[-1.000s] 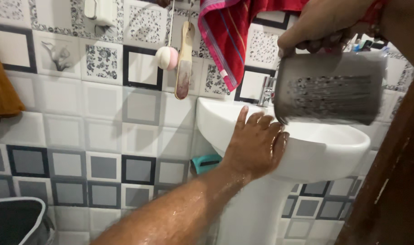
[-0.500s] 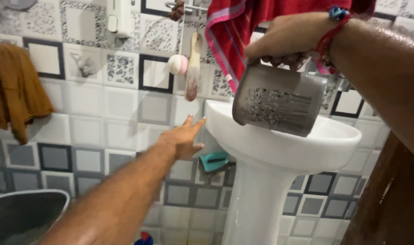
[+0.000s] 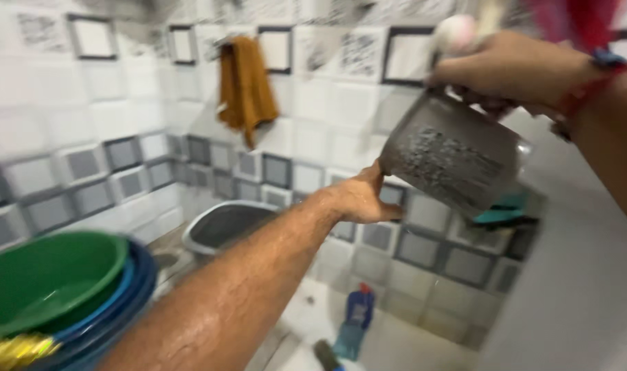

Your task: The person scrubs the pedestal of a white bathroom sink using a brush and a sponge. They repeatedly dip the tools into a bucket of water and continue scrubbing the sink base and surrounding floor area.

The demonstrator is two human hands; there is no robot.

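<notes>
My right hand [image 3: 516, 69] grips a grey plastic mug [image 3: 451, 152] by its rim and holds it tilted in the air at the upper right, beside the white washbasin [image 3: 574, 227]. A red thread with a blue bead is around that wrist. My left hand [image 3: 360, 196] reaches forward just under the mug's lower left edge, fingers partly curled, holding nothing. The view is blurred by motion.
A green basin [image 3: 49, 275] sits nested in blue tubs at the lower left. A grey bucket [image 3: 224, 227] stands on the floor by the tiled wall. An orange cloth [image 3: 247, 86] hangs on the wall. A blue bottle [image 3: 354, 323] stands on the floor.
The view has swung left and down, away from the washbasin. My left hand has left the basin and now sits under the mug. The mug stays in my right hand.
</notes>
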